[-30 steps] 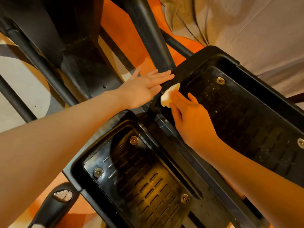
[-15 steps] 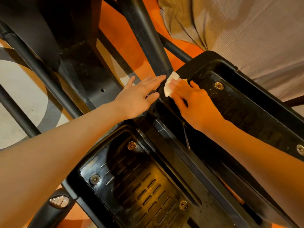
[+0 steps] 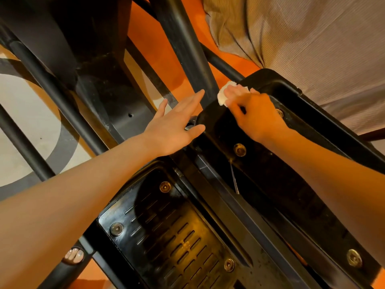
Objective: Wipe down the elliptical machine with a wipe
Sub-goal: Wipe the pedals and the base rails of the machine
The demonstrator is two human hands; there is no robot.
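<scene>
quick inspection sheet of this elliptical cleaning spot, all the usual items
surface: orange, grey and cream patterned floor under the machine
job's things: black elliptical; white wipe on front rim of right pedal; left pedal glossy, slotted
clutter: nothing seen
hands: right hand holds the wipe; left hand flat, fingers straight, near the black upright bar
cables: nothing seen
surroundings: tan fabric upper right; bare toes lower left

Glossy black plastic on the near pedal with brassy metal bolts, dusty and duller on the far pedal, matt black metal tubes, soft crumpled white wipe, ribbed beige cloth up top, smooth painted floor.
</scene>
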